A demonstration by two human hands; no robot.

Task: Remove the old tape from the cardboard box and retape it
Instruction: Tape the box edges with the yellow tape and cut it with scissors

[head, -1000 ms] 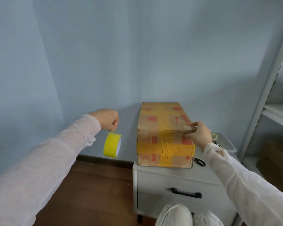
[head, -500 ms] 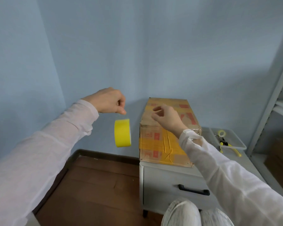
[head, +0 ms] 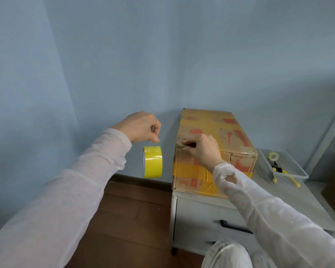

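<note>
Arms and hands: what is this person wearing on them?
Both arms wear long, thin white sleeves, slightly sheer and loose, the left sleeve and right sleeve ending at the wrists. The left hand and right hand are bare, with no gloves.

Open air lies left of the box [head: 207,120], over the floor [head: 133,219]; the roll [head: 153,162] hangs there; the wall [head: 182,64] stands close behind; a bin [head: 298,176] fills the worktop [head: 313,206] right of the box.

It was a plain domestic room (maybe used for storage): blue wall [head: 162,55], wooden floor [head: 133,219], grey drawer cabinet [head: 197,219], white shelving upright [head: 329,128].
</note>
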